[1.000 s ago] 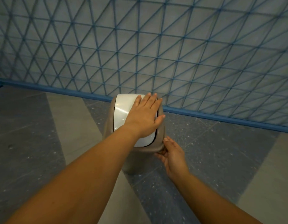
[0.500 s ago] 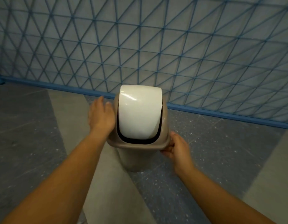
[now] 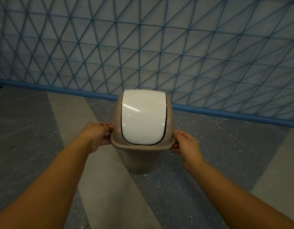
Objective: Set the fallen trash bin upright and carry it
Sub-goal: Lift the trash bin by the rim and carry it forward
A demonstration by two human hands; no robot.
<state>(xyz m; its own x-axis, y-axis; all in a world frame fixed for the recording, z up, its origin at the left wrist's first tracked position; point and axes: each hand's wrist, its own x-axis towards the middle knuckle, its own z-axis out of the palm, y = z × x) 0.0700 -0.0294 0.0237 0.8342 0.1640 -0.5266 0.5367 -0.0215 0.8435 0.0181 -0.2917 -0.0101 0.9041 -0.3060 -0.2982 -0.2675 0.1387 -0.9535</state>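
The trash bin (image 3: 139, 161) is taupe plastic with a white swing lid (image 3: 143, 118), and it stands upright in the middle of the view, seen from above. My left hand (image 3: 97, 135) grips the left side of its rim, fingers curled under the edge. On the opposite side my right hand (image 3: 186, 144) holds the rim the same way. The bin's base is partly hidden under its wider top, so I cannot tell whether it touches the floor.
A blue wire-mesh fence (image 3: 159, 55) on a blue base rail (image 3: 225, 113) runs across just behind the bin. The floor (image 3: 217, 162) has grey speckled and plain beige bands, with open floor to the left, right and front.
My left hand left the lid top and moved to the bin's left rim, closing on it. The right hand tightened on the right rim. The bin sits higher and closer in view.
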